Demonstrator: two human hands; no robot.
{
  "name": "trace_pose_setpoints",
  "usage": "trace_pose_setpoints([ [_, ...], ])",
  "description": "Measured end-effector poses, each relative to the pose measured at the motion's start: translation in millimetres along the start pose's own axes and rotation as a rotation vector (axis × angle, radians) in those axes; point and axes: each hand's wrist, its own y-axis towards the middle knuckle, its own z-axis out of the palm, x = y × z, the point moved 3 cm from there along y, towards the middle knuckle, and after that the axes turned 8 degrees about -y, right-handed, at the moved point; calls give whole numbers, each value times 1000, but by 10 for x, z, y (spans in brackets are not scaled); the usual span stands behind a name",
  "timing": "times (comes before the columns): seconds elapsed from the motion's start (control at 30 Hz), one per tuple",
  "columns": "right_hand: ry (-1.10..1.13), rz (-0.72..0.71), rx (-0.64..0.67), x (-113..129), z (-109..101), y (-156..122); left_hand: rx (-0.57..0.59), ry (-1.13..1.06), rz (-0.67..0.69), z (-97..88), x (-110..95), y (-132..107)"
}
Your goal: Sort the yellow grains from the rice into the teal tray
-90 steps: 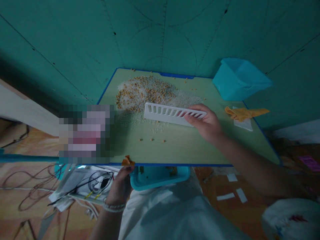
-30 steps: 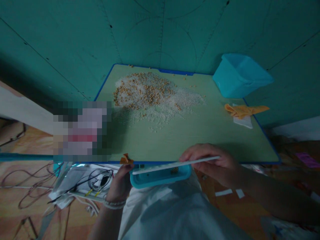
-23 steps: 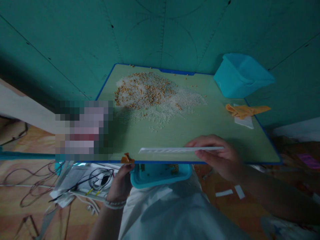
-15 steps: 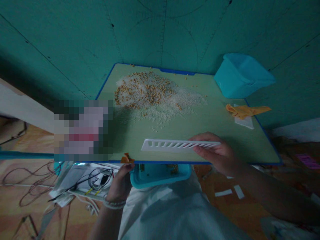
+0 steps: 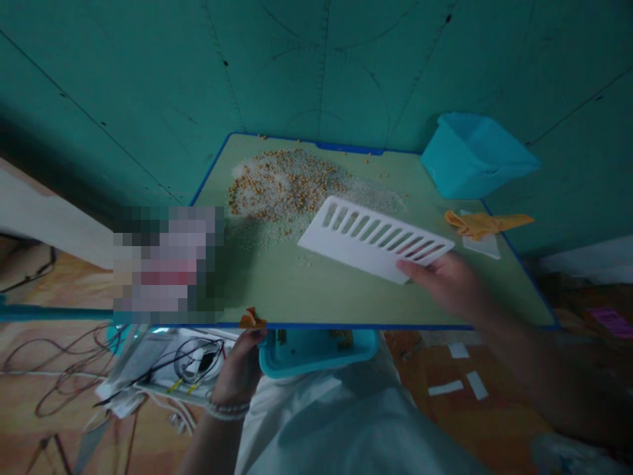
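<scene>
My right hand (image 5: pixel 445 277) is closed on one end of a white slotted plastic scraper (image 5: pixel 351 247), tilted above the table (image 5: pixel 277 284). Just beyond the scraper's far edge lies a spread pile of white grains mixed with round yellow beans (image 5: pixel 287 188). Below the front edge of the table, my left hand (image 5: pixel 241 369) grips the left end of a blue plastic tray (image 5: pixel 316 368), its fingers partly hidden. Some beans show inside this tray, which sits against my lap.
A blue bin (image 5: pixel 479 155) stands at the back right, near an orange cloth (image 5: pixel 484 223) on a white piece. An orange scrap (image 5: pixel 252 318) lies at the front edge. A pixelated object (image 5: pixel 168 264) covers the left side. Cables and a white box (image 5: pixel 168 369) are below left.
My right hand has lifted and tilted the scraper, moving its left end forward toward the pile. My left hand stays at the tray.
</scene>
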Motion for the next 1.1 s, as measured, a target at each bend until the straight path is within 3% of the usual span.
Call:
trace_pose_setpoints([
  [0.13, 8, -23, -260, -203, -235, 288, 8, 6, -5, 3, -8, -17],
  [0.27, -3, -34, -335, -373, -332, 404, 17, 15, -19, -53, 0, -6],
  [0.67, 7, -66, -312, -433, -251, 418, 99, -4, 13, 32, -18, -17],
  [0.87, 74, -37, -231, -343, -180, 342, 69, 25, -4, -31, -8, -12],
  [1.1, 48, -23, -251, -375, -198, 354, 76, 15, 10, 26, -17, -18],
])
